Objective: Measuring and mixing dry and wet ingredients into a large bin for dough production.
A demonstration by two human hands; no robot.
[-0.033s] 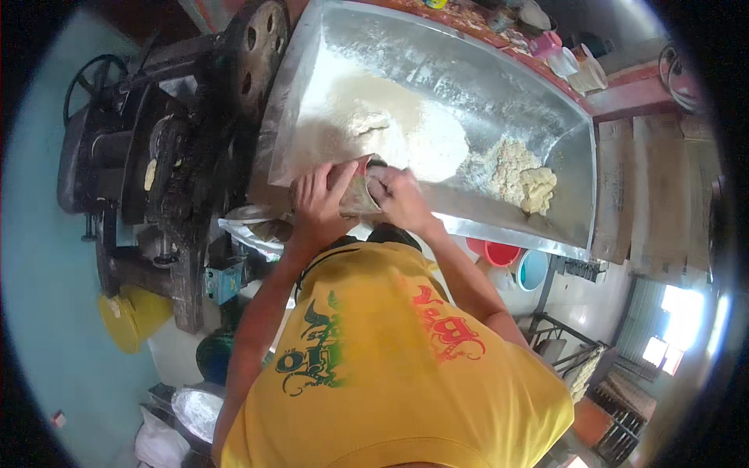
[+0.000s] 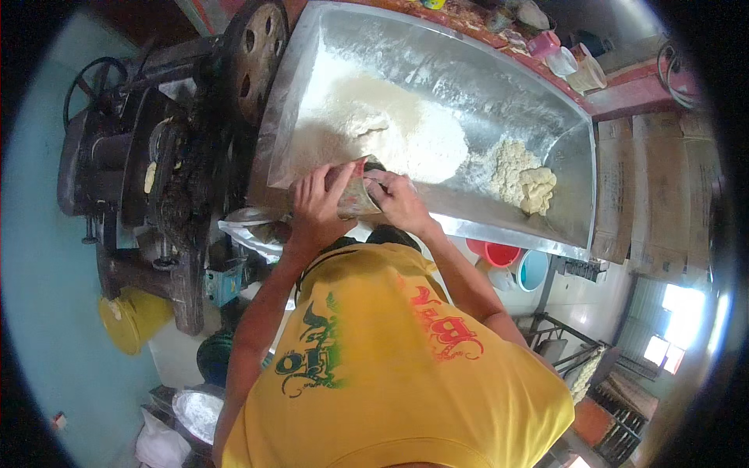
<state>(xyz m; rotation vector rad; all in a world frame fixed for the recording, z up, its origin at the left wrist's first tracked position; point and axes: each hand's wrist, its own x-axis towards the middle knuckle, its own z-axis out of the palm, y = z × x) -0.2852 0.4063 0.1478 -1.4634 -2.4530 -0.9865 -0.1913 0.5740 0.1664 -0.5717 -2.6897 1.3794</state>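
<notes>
Looks like the step of opening up or reaching into a reddish patterned container [image 2: 356,201] (packet or tin, can't tell). Gripping it in the curled fingers of the left hand [image 2: 318,201], with bent fingers of the right hand [image 2: 403,206] at its dark mouth; can't tell if pinching anything. Held at the near edge of the metal trough [image 2: 484,212], just this side of the pale flour heap [image 2: 429,144]. Probably calls next for a firm left grip and a careful right-finger pull. Pointing mouth-first rightward, long axis roughly left to right, bit skewed.

Bakery workshop: floury trough [image 2: 499,86], dough [image 2: 537,191], heavy machine [image 2: 117,156].
</notes>
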